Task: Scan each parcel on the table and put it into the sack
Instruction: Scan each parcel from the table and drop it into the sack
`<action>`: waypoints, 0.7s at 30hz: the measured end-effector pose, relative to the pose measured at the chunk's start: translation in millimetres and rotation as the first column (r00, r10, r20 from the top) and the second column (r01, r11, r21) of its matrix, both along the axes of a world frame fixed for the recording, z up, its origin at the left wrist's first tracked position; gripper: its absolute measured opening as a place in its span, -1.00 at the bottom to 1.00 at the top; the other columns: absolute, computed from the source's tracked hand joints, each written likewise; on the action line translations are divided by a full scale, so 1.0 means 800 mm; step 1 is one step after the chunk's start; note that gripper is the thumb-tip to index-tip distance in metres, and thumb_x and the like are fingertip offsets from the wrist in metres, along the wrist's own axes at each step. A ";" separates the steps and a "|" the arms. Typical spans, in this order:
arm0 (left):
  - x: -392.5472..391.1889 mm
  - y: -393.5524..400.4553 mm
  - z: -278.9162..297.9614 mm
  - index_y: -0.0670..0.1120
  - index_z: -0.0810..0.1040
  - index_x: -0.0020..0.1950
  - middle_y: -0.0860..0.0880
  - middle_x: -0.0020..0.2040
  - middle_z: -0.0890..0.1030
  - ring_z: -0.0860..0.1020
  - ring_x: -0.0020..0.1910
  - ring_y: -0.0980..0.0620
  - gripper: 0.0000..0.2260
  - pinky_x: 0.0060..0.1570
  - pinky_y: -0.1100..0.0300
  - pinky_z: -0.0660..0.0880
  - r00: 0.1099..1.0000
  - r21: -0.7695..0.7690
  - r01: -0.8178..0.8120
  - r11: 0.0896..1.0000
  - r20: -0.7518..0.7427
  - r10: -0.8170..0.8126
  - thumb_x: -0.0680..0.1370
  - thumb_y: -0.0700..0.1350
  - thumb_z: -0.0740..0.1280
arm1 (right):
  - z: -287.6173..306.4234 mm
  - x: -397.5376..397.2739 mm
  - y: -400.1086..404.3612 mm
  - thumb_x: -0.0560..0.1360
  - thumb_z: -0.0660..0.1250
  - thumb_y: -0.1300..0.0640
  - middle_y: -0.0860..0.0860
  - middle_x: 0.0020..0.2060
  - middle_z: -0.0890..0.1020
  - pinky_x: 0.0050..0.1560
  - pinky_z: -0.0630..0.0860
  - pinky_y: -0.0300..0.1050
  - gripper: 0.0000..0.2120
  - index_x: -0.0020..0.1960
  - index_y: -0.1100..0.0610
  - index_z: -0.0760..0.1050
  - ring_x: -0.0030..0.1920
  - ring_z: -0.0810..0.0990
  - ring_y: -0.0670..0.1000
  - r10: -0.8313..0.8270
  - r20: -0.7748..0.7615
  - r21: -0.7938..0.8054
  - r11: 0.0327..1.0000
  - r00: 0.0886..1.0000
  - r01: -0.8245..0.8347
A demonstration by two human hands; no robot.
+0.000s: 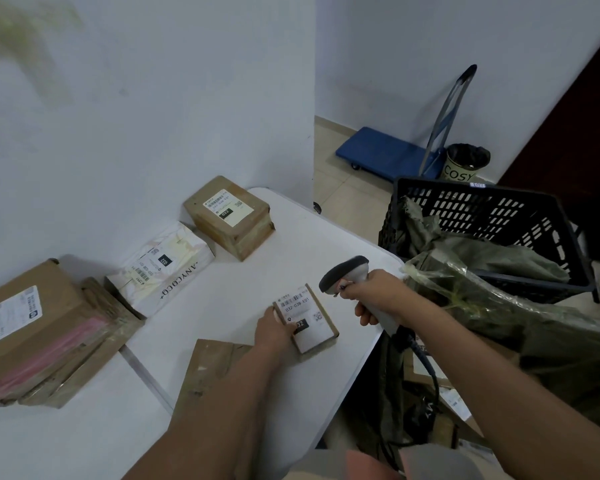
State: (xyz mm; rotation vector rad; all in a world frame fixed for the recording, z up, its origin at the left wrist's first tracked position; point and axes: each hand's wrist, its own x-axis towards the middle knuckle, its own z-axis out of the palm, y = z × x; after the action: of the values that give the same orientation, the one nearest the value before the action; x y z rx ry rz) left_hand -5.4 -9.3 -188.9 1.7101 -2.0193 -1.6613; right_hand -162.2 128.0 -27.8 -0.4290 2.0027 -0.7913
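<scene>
A small cardboard parcel (312,322) with a white label lies on the white table (291,258) near its right edge. My left hand (274,329) grips its left side. My right hand (378,296) holds a grey handheld scanner (343,273) by the handle, its head just above and right of the parcel and aimed down at the label. The green sack (492,299) hangs open at the table's right side, with boxes visible inside lower down.
More parcels lie on the table: a brown box (229,216) at the back, a white mailer (163,268), a large box (39,334) at left and a flat brown parcel (208,372) under my left forearm. A black crate (499,216) stands behind the sack.
</scene>
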 end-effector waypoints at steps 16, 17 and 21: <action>-0.065 0.077 0.036 0.19 -0.01 0.57 0.07 0.57 -0.22 0.05 0.50 -0.24 -0.14 0.37 -0.27 0.25 0.976 -0.227 0.121 0.966 0.207 -0.073 0.44 0.01 0.48 | -0.058 -0.041 0.147 0.50 0.39 0.06 0.13 -0.48 0.61 -0.38 0.52 -0.12 -0.70 -0.24 0.29 0.57 -0.46 0.60 0.08 -0.351 -0.020 -0.014 0.936 0.936 0.351; -0.064 0.087 0.039 0.18 0.05 0.55 0.09 0.57 -0.14 0.13 0.47 -0.22 -0.17 0.34 -0.25 0.29 0.982 -0.276 0.098 0.956 0.183 -0.047 0.43 0.00 0.47 | -0.062 -0.045 0.158 0.50 0.40 0.04 0.15 -0.46 0.62 -0.33 0.56 -0.08 -0.68 -0.26 0.28 0.58 -0.43 0.62 0.09 -0.386 -0.035 -0.020 0.922 0.922 0.386; -0.066 0.130 0.047 0.08 0.22 0.46 0.06 0.50 0.09 0.30 0.38 -0.16 -0.37 0.28 -0.12 0.40 0.998 -0.368 -0.003 0.930 -0.062 -0.021 0.46 -0.10 0.43 | -0.069 -0.063 0.208 0.51 0.39 0.02 0.12 -0.42 0.64 -0.31 0.58 -0.07 -0.70 -0.24 0.24 0.57 -0.43 0.64 0.04 -0.492 -0.070 -0.065 0.870 0.868 0.489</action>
State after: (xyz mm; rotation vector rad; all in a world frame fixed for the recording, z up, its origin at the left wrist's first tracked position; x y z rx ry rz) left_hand -58.5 94.8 -151.5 1.4984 -2.1399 -1.2168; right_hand -212.4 294.7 -83.3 0.0377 2.2084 -1.1473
